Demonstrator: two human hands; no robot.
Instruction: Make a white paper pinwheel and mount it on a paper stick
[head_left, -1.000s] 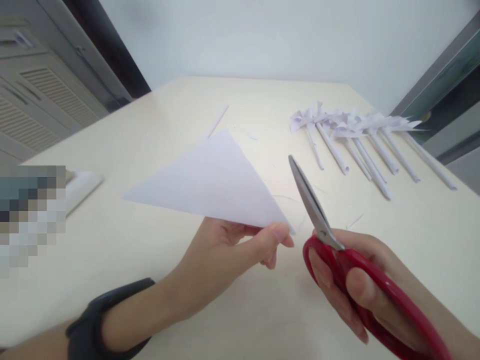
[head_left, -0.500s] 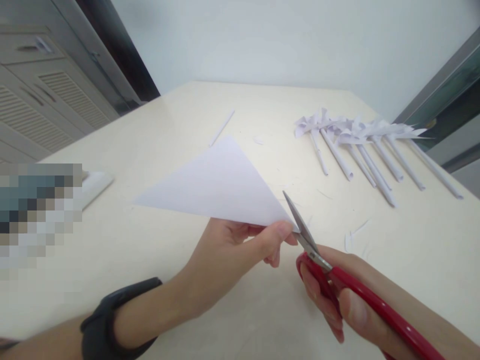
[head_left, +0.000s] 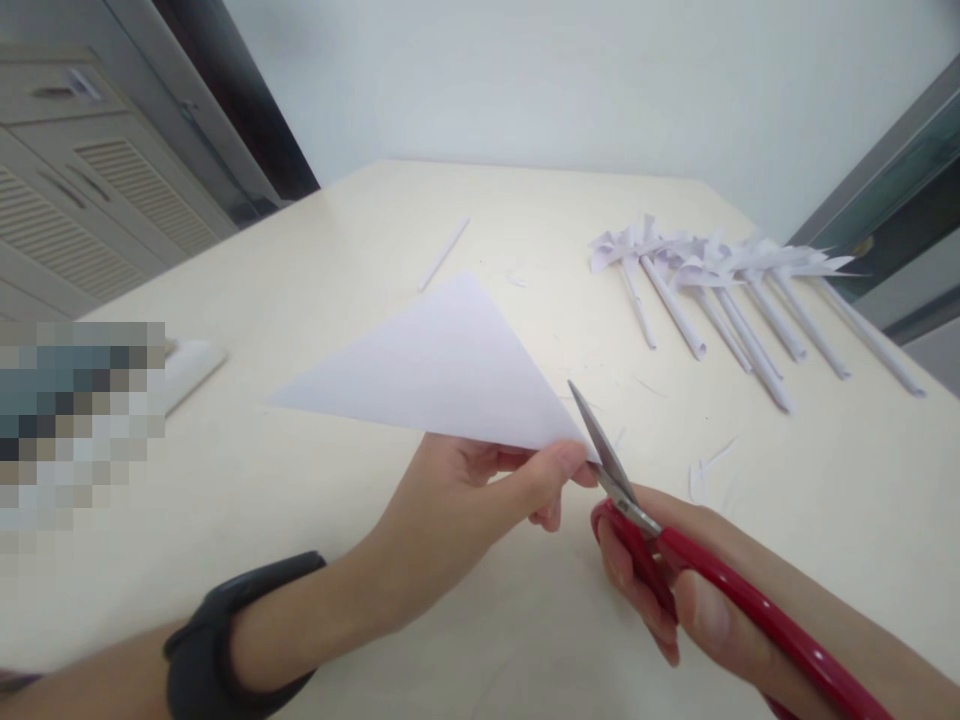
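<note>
My left hand (head_left: 480, 495) pinches the near corner of a white paper folded into a triangle (head_left: 442, 365), holding it flat above the table. My right hand (head_left: 679, 590) grips red-handled scissors (head_left: 660, 540). Their steel blades (head_left: 600, 445) point up and away, with the blade edge right at the paper's pinched corner beside my left thumb. A black band sits on my left wrist (head_left: 225, 635).
A cream table (head_left: 315, 260) carries a row of several rolled white paper sticks with paper pinwheel tops (head_left: 720, 275) at the right. One thin paper roll (head_left: 444, 255) lies far centre. Small paper scraps (head_left: 705, 470) lie near my right hand. A grey cabinet (head_left: 67, 190) stands left.
One second ago the scissors stood apart to the right of the paper. They have moved left and down, and the blades now meet the pinched corner. Since half a second ago almost nothing shifted.
</note>
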